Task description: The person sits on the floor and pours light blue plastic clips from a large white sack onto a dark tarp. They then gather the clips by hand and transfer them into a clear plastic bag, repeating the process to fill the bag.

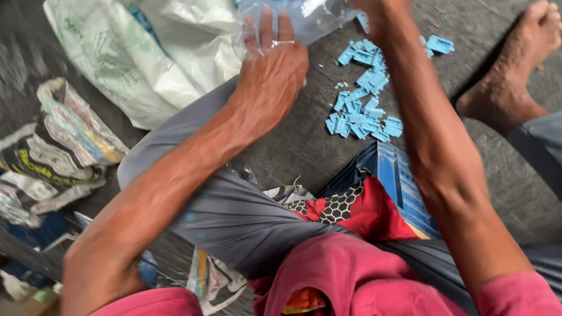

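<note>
The clear plastic bag (293, 20) was thin, transparent and crinkled, with a faint blue tint where blue pieces showed through it. It was held up off the ground at the top of the view, its near edge pinched under fingers. Part of it ran out of view. The blue plastic pieces (363, 99) were small, flat, light blue and roughly rectangular. They lay in 1 loose heap on the grey floor, just below the bag, with a few strays beside the heap.
</note>
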